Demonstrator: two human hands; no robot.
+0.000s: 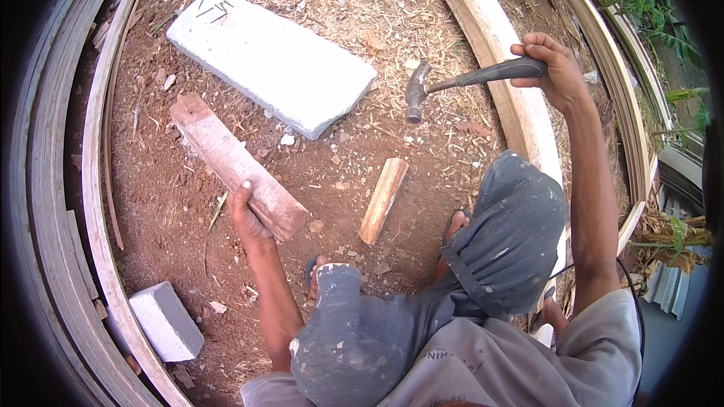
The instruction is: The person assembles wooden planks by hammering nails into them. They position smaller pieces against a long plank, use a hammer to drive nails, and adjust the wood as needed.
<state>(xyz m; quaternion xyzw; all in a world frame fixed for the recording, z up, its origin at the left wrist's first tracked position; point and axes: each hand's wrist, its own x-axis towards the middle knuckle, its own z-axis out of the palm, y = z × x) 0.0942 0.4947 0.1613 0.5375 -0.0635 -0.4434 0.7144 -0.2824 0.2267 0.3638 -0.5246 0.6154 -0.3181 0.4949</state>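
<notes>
A reddish wooden board (pixel 235 166) is held slantwise at nine o'clock by the left hand (pixel 250 215), whose thumb is laid over the face near the lower end; whether its far end is touching the ground cannot be told. At two o'clock, a hammer (pixel 479 77) is gripped near the end of its dark handle by the right hand (pixel 559 71), its head pointed toward nine. The hands are kept well apart. Near the centre, a short wood piece (pixel 383 201) is seen on the soil (pixel 332 181). At eleven, dark nails (pixel 219 9) are borne by a white slab (pixel 279 68).
</notes>
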